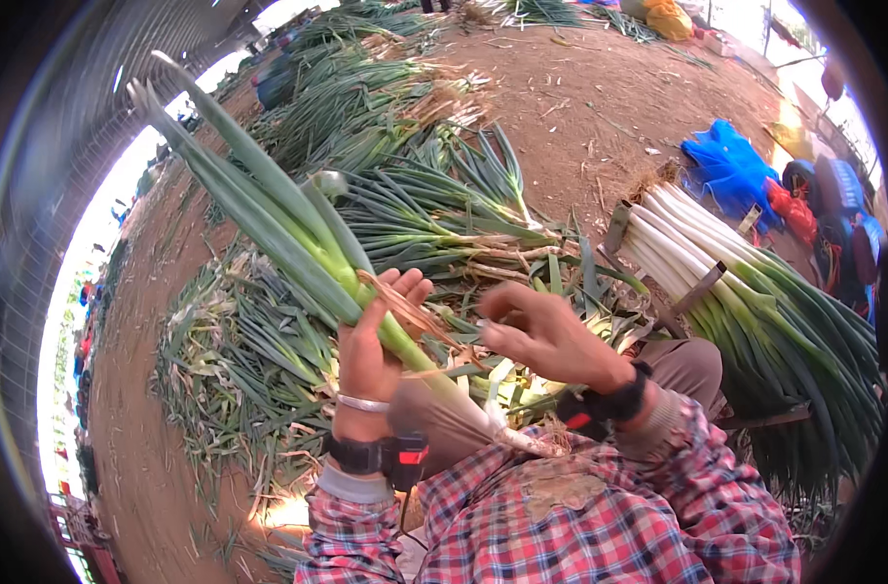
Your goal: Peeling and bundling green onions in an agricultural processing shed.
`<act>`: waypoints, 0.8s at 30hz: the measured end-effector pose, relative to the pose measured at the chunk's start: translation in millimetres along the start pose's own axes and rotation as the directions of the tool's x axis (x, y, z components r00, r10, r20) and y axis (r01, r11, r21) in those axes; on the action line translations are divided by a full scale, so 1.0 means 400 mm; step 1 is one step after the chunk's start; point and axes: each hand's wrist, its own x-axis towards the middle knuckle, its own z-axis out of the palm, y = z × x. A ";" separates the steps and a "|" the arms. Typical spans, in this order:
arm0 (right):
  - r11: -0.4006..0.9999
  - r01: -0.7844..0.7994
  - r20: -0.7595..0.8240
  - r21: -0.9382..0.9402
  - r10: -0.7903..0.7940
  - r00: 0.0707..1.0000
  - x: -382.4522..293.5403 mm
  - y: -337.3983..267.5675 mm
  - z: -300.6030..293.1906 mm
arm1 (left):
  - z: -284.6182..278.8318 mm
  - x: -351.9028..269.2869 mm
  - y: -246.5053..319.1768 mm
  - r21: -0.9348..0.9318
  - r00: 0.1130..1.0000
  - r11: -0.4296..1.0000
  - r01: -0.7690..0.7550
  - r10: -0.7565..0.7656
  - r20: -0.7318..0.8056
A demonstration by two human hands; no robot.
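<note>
My left hand [371,343] holds a large Welsh onion [334,270] slantwise in its palm. The thumb crosses the stalk and the fingers are loosely curled. Its split green leaves reach to the upper left, while the white shank and rooted end lie against my plaid shirt. A dry brown outer leaf [407,306] hangs loose from the stalk. To the right of that leaf, my right hand [539,328] is in the air with curled fingers, thumb and forefinger apart. I see nothing held in it.
At right, a bundle of trimmed Welsh onions [707,255] rests in a metal rack [699,285]. Untrimmed onions [437,219] lie ahead on the dirt floor [561,102]. Leaf waste [247,350] is heaped at left. A blue mesh bag [729,164] lies beyond the rack.
</note>
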 end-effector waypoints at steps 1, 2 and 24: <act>1.000 -0.001 -0.009 -0.002 0.001 1.000 0.035 -0.027 0.024 | 0.016 -0.001 -0.011 0.001 1.000 1.000 0.005 -0.005 0.008; 0.992 -0.128 0.160 0.022 0.123 0.979 0.066 -0.062 0.042 | 0.033 -0.006 -0.019 0.034 1.000 0.999 0.005 -0.005 0.007; 0.978 0.154 0.059 -0.141 -0.147 0.987 0.016 0.073 0.079 | 0.010 0.014 -0.033 -0.179 0.995 0.980 0.088 -0.094 -0.022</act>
